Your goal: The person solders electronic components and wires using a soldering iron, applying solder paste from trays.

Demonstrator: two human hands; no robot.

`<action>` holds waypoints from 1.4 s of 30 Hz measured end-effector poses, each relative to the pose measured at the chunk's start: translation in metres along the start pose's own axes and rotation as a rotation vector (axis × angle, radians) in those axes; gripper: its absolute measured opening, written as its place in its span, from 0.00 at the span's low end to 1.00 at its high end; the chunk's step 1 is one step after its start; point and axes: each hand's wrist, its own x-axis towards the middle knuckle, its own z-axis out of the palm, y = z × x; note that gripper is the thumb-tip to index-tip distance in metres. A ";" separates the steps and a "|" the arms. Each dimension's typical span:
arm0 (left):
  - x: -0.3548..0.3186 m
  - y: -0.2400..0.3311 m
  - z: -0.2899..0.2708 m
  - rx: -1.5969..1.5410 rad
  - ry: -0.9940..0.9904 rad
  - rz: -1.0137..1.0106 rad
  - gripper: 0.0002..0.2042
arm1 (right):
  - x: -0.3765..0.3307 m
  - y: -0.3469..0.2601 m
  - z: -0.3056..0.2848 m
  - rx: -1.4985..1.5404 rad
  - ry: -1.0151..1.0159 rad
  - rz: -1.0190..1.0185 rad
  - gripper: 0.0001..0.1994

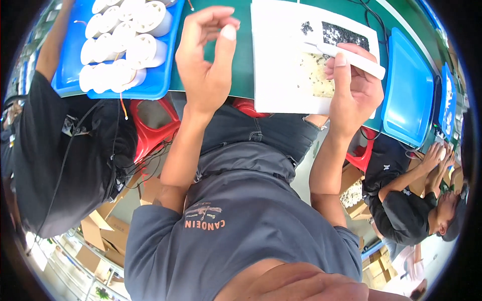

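Observation:
My right hand (357, 98) is closed around a white handheld tool (369, 65), thick-handled, with a thin metal tip pointing left. The tool is over a white board or shallow tray (276, 65) on the green table. On it lie a dense patch of tiny black parts (344, 37), a smaller cluster of black parts (307, 28), and small dark rings scattered on a yellowish area (319, 75). Raised between that board and a blue tray, my left hand (205, 65) is open, its fingers loosely bent and apart from the thumb. I see nothing in it.
At left, a blue tray (163, 83) holds several white cylindrical parts (145, 50) with thin wires. Another blue tray (409, 95) stands at right, near a black cable (374, 20). People in black work on both sides. Red stools (153, 128) stand by the table edge.

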 end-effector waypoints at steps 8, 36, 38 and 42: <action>-0.009 -0.001 -0.008 -0.197 -0.041 -0.172 0.09 | -0.004 0.003 -0.002 -0.069 0.095 -0.016 0.08; -0.007 -0.003 -0.013 -0.231 -0.078 -0.208 0.09 | -0.006 -0.002 0.002 -0.186 0.041 -0.039 0.09; -0.007 -0.003 -0.014 -0.232 -0.080 -0.208 0.09 | -0.005 -0.002 0.001 -0.215 0.025 -0.050 0.09; -0.007 -0.002 -0.014 -0.227 -0.085 -0.210 0.09 | -0.003 -0.007 0.003 -0.105 0.068 0.062 0.08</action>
